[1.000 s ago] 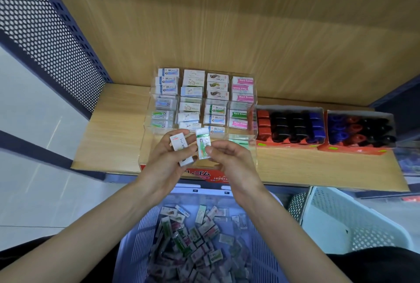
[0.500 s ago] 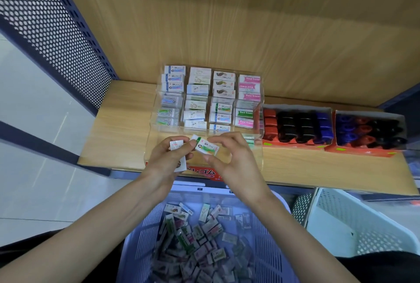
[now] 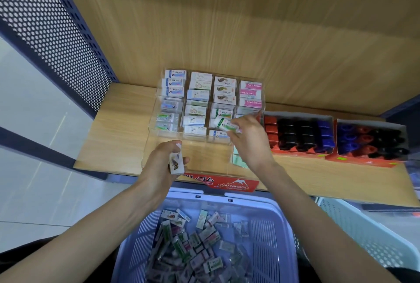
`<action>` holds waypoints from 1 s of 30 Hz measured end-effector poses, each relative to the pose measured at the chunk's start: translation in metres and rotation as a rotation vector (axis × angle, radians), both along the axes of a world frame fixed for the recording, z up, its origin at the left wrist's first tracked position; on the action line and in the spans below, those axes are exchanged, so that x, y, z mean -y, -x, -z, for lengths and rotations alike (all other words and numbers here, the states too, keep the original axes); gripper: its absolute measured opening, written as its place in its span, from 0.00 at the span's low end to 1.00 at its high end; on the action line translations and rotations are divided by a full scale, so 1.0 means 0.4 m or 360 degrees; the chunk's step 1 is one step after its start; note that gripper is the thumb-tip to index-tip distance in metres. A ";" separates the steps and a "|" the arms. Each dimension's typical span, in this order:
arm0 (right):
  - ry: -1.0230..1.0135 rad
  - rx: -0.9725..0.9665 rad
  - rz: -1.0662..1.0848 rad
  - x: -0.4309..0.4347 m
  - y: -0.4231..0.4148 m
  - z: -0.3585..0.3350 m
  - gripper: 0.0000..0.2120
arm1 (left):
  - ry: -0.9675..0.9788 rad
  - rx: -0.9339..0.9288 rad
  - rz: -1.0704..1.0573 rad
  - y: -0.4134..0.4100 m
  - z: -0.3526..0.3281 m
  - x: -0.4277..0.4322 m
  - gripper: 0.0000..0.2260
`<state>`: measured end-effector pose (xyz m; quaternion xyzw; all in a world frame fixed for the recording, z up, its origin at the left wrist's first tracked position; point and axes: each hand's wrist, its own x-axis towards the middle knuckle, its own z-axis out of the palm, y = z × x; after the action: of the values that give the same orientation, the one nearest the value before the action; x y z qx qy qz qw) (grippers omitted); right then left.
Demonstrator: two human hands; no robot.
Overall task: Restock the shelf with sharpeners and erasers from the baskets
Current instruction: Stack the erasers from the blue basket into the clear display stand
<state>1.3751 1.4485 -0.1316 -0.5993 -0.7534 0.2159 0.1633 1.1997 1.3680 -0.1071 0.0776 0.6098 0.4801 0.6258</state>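
Right grip [image 3: 247,139]: thumb and fingertips pinch a green-and-white eraser [image 3: 223,123] at the centre of the frame. This eraser is tilted and sits over the third column of the clear display rack [image 3: 204,156], at its middle tier. Whether the eraser touches the stock beneath it cannot be told.

Left grip [image 3: 162,162]: the fingers are curled round a white eraser [image 3: 176,164] with a dark printed sleeve, held roughly upright. This grip is below and left of centre, in front of the rack's lowest tier and near the front edge of the shelf [image 3: 118,128].

The rack stands on the wooden shelf and carries four columns of boxed erasers in stepped tiers. A red label [image 3: 227,184] reading "HARD ERASER" is fixed at the shelf's front edge below the rack.

Right of the rack, two red boxes [image 3: 297,149] [image 3: 363,161] stand side by side, touching, and hold red, black and blue sharpeners.

A blue basket [image 3: 136,244] fills the lower centre of the frame and contains loose erasers [image 3: 193,244] in a heap. A white basket [image 3: 363,232] sits just beside it at lower right. A perforated panel [image 3: 52,28] closes the shelf at upper left.
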 end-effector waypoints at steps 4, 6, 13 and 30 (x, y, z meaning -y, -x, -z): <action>-0.0089 0.0443 -0.0262 -0.079 0.009 0.064 0.14 | -0.0098 0.0205 -0.0029 0.009 0.002 0.001 0.13; -0.0170 0.0592 -0.0277 -0.101 0.019 0.094 0.13 | -0.0181 0.0265 -0.0008 0.011 0.004 0.004 0.12; -0.0399 0.0851 -0.0251 -0.114 0.038 0.129 0.15 | -0.0154 0.0120 0.0050 0.021 0.016 0.014 0.07; -0.0413 -0.0100 -0.0336 0.177 0.090 0.089 0.16 | -0.0089 -0.0784 0.0464 0.036 0.048 0.058 0.17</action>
<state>1.3389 1.3775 -0.1670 -0.4836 -0.8282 0.1514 0.2393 1.1852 1.3447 -0.1262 0.2960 0.7125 0.3684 0.5187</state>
